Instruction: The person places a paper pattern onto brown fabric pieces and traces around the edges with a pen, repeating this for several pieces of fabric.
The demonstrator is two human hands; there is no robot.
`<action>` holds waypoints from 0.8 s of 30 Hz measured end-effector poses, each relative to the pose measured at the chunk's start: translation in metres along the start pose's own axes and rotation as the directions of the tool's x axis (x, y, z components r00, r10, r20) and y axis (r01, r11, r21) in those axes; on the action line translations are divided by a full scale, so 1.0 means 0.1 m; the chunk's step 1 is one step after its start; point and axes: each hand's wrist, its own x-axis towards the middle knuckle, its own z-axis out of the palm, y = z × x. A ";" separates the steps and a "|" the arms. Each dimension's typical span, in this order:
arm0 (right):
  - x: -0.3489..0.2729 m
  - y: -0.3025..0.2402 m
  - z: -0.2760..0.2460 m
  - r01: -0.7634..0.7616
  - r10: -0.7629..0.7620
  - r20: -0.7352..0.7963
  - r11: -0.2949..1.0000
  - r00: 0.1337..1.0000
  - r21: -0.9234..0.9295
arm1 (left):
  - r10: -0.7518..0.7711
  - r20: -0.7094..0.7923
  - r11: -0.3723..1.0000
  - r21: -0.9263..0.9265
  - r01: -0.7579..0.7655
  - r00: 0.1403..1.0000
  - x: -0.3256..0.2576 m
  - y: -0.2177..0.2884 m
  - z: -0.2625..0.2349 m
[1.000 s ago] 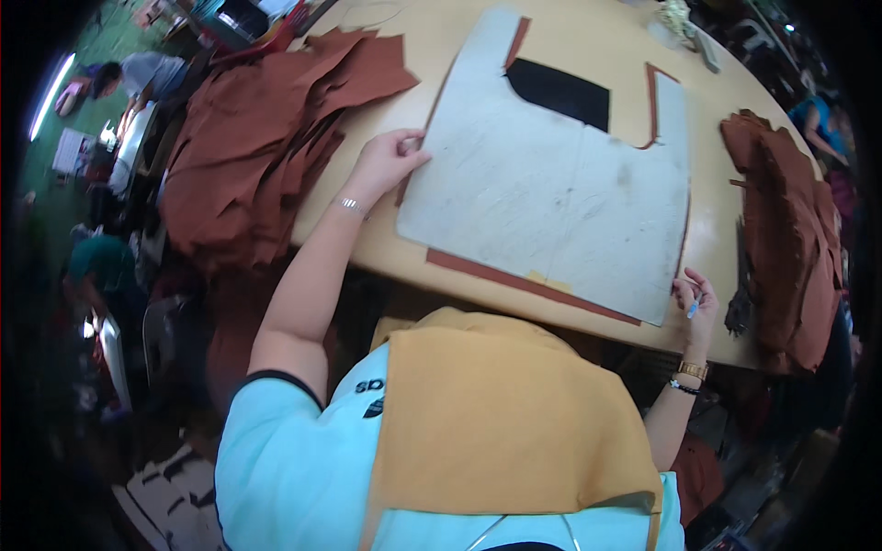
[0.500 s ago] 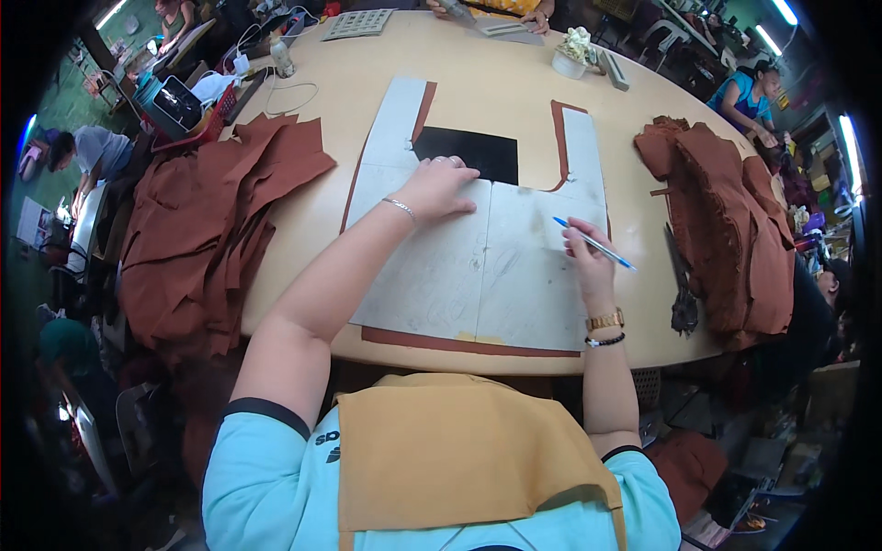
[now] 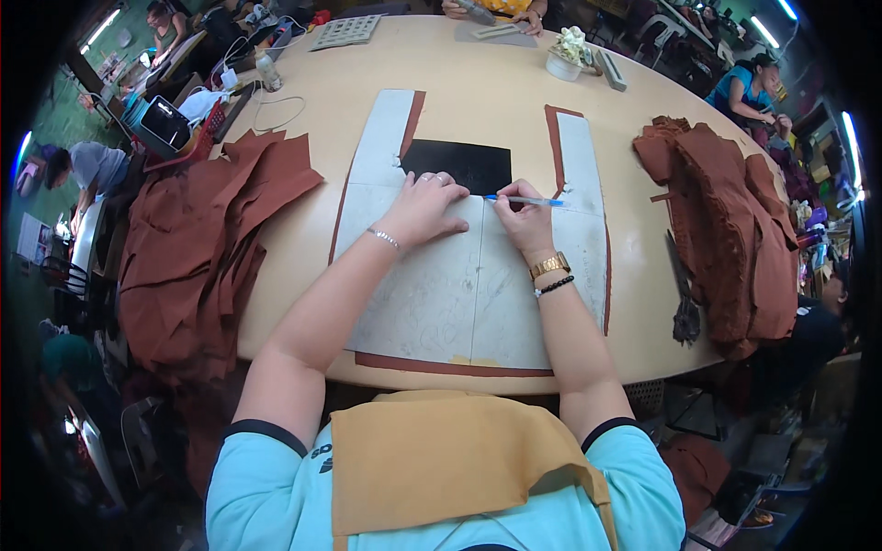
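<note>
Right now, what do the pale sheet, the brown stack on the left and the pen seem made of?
Pale sheet: probably stiff card or board, matte; it lies flat, with smudges and faint scribbles.
Brown stack: perhaps cloth or thin leather, dull; its layers crease and droop.
Pen: likely plastic, with a pale barrel and blue end; too small to be sure.

Scuffed, matt card-like template [image 3: 441,294]; matt cloth-like brown sheet [image 3: 413,365]; plastic-looking pen [image 3: 557,203]; smooth, glossy tabletop [image 3: 487,83]

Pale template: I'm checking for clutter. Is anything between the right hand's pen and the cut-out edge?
Nothing visible: the right hand holds the pen with its tip at that edge of the pale template.
</note>
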 end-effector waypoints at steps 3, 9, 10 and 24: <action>-0.02 -0.02 -0.01 -0.001 0.002 0.011 0.999 1.000 -0.043 | 0.004 -0.171 0.999 -0.040 -0.011 0.985 -0.16 0.02 0.13; -0.02 -0.04 0.00 -0.010 0.010 0.013 0.999 1.000 -0.040 | -0.165 -0.347 0.982 -0.147 0.120 0.923 -0.41 0.03 0.34; -0.02 -0.03 0.00 -0.009 0.010 0.026 0.999 1.000 -0.036 | -0.162 -0.381 0.984 -0.137 0.117 0.910 -0.42 0.03 0.35; 0.26 -0.05 0.26 -0.231 0.210 0.099 0.918 0.973 0.322 | -0.407 -0.251 0.912 -0.061 0.406 0.878 -0.48 -0.04 0.19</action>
